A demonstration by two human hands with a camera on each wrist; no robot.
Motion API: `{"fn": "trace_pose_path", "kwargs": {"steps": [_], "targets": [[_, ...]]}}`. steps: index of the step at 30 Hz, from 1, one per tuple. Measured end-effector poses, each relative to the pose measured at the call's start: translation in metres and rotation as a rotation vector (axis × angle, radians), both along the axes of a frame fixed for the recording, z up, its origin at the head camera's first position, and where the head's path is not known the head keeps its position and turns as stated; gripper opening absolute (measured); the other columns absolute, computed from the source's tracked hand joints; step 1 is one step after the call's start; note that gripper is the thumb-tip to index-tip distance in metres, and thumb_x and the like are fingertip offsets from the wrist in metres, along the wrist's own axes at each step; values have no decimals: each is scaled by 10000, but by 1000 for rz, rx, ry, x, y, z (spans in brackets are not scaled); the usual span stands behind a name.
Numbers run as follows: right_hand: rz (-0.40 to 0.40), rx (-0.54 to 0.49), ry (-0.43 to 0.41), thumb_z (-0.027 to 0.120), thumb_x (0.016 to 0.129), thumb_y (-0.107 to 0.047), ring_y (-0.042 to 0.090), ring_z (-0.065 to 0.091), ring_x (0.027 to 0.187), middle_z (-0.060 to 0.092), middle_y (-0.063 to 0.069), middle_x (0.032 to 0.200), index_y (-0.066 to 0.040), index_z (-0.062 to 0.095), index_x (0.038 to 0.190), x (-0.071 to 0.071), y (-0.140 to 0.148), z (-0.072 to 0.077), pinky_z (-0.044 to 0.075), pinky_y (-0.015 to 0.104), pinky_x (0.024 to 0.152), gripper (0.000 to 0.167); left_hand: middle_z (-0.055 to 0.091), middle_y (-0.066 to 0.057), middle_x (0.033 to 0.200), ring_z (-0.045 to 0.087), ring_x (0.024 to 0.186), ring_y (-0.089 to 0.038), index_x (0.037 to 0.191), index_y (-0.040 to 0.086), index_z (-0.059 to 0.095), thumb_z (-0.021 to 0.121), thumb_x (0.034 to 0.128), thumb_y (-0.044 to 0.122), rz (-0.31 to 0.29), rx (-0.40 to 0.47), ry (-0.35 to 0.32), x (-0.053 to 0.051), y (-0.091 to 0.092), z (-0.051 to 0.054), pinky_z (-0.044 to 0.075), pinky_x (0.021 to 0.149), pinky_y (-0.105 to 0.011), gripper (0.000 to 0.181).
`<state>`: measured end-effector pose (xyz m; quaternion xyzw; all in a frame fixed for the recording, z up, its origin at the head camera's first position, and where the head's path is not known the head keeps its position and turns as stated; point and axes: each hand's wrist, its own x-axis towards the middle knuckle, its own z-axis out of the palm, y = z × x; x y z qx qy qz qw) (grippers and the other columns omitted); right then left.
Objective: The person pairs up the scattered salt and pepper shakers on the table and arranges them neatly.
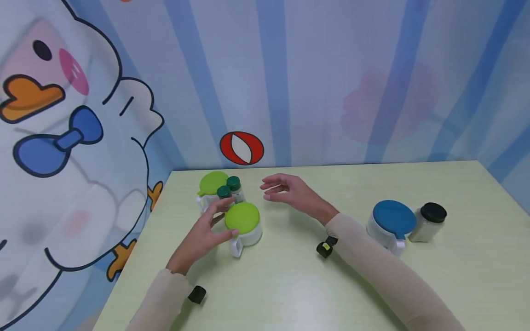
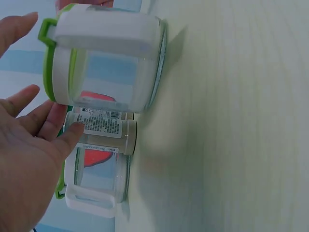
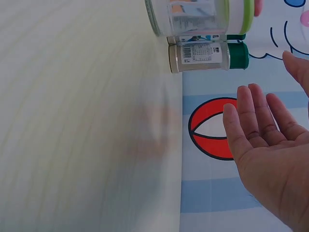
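Note:
My left hand (image 1: 203, 236) is at the left side of a clear jar with a green lid (image 1: 242, 218) and a white handle. Its thumb and fingers are spread beside the lid; whether they touch it I cannot tell. Behind this jar stand two small spice bottles with green caps (image 1: 233, 183), and a second green-lidded jar (image 1: 212, 183) is next to them. A printed label shows on one spice bottle (image 3: 203, 54) in the right wrist view. Held above the table, right of these things, my right hand (image 1: 296, 194) has relaxed fingers and nothing in it.
To the right, past my right forearm, a blue-lidded jar (image 1: 393, 219) stands beside a black-capped bottle (image 1: 431, 215). The pale table (image 1: 290, 285) meets a blue striped wall at the back. A cartoon duck covers the left wall.

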<state>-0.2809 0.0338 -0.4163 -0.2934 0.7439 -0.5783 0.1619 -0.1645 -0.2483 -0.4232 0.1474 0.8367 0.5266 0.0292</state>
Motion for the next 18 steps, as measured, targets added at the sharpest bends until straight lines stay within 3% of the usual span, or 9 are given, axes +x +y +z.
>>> {"fn": "trace_pose_path", "kwargs": {"steps": [7, 12, 18], "targets": [[15, -7, 1, 737, 946, -306, 216, 638, 1204, 638, 105, 1363, -163, 589, 1387, -10, -14, -5, 542, 368, 1003, 487, 385, 1, 1570, 346, 1418, -296, 1566, 192, 320, 808, 875, 296, 10, -52, -56, 1, 1, -6, 332, 1165, -599, 852], [26, -5, 14, 740, 941, -318, 219, 624, 1221, 632, 88, 1372, -178, 579, 1402, -15, -24, -4, 540, 375, 1007, 507, 288, 1, 1628, 246, 1500, -288, 1600, 211, 225, 823, 859, 317, -11, -58, -113, 1, 3, -9, 297, 1187, -594, 959], [31, -9, 22, 731, 951, -266, 270, 590, 1282, 617, 59, 1398, -173, 550, 1436, -20, -36, -3, 513, 411, 1047, 526, 183, -13, 1674, 185, 1539, -270, 1616, 224, 165, 833, 853, 256, -30, -57, -124, 2, 6, -13, 283, 1198, -577, 1015]]}}
